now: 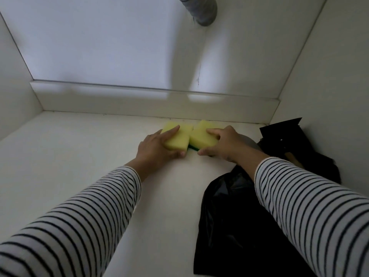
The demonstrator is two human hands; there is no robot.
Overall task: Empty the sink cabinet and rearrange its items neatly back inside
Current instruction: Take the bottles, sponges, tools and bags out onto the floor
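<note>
Two yellow sponges lie side by side on the white cabinet floor (79, 156) near the back ledge. My left hand (157, 148) grips the left sponge (179, 137), fingers along its top and thumb at its near edge. My right hand (225, 143) grips the right sponge (201, 136), which shows a green scouring layer at its near lower edge. The two sponges touch at their inner corners. Both arms wear striped sleeves.
A black plastic bag (229, 226) lies on the floor at the right, under my right forearm. More black material (289, 134) fills the back right corner. A grey drain pipe (201, 11) hangs at the top. White walls close in left, right and back.
</note>
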